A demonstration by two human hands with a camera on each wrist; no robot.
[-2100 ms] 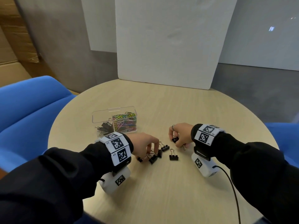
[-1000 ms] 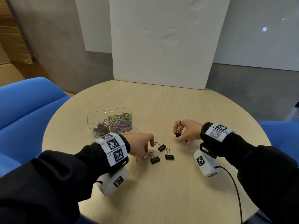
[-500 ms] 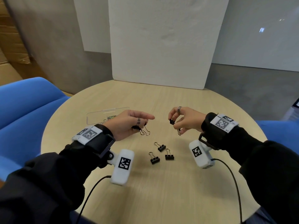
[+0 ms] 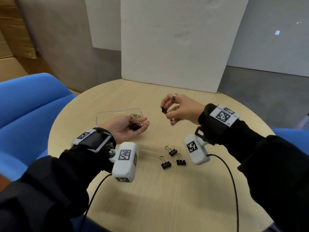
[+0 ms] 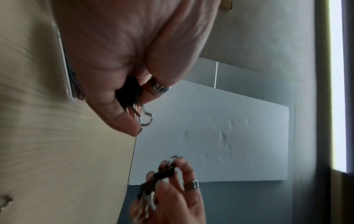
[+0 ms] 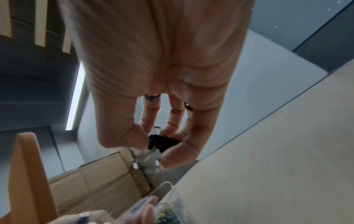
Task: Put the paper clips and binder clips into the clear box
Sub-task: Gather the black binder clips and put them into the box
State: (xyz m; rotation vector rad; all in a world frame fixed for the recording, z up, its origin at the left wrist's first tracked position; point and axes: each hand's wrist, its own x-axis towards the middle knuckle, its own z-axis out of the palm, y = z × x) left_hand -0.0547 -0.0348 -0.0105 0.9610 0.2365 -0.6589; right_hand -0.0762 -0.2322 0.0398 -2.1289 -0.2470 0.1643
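1. My right hand pinches one black binder clip between thumb and fingertips, raised above the tabletop.
2. My left hand lies palm up, fingers loosely cupped round a small bunch of binder clips; I cannot count them.
3. Three loose binder clips lie near the tabletop's middle.
4. The clear box sits toward the left edge, behind my left hand, with coloured paper clips inside.
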